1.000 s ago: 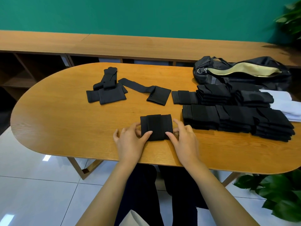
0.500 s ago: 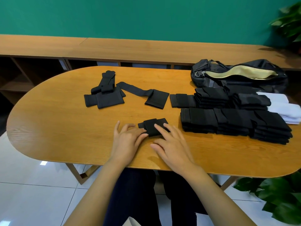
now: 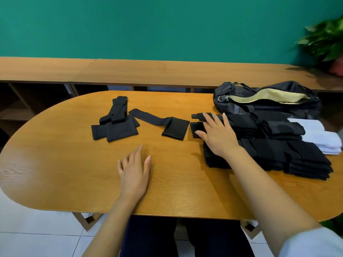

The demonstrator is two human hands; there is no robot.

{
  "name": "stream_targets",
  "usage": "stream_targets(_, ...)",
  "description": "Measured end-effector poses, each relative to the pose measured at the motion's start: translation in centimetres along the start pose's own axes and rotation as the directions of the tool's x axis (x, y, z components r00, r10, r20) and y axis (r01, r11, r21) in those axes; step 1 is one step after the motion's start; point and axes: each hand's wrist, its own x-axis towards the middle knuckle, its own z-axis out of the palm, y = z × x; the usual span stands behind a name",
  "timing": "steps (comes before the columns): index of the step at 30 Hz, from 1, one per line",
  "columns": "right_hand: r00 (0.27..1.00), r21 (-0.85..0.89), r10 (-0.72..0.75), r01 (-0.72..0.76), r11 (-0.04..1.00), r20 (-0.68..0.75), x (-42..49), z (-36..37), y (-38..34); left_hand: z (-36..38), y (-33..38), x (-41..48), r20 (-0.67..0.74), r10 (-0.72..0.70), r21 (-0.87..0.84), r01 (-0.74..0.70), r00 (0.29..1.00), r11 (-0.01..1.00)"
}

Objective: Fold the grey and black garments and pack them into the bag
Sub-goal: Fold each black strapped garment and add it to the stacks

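Hands lie flat, released: right hand (image 3: 219,136) presses a folded black garment (image 3: 197,116) just beside the bag (image 3: 233,108); left hand (image 3: 134,173) rests on the worktop (image 3: 74,173).

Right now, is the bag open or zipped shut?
Open. The bag gapes along its top, and the pale yellow lining shows through the gap. Whether anything is already inside, I cannot tell.

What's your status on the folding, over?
Left hand flat on table, empty. Right hand pressing folded black garment onto rear stack. Bag open behind stacks. Unfolded garments at left; nothing in the way.
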Motion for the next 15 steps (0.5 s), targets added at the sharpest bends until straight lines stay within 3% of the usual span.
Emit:
stream_targets(8, 0.974, 0.094, -0.035, 0.014, 0.995, 0.224, 1.6, 1.8, 1.0, -0.3, 0.2, -0.2, 0.012, 0.005, -0.003, -0.005, 1.0, 1.0)
stream_targets(15, 0.998, 0.215, -0.048, 0.038, 0.976, 0.044, 1.4, 1.4, 0.1, -0.6, 0.5, -0.3, 0.014, 0.003, -0.031, -0.002, 1.0, 1.0)
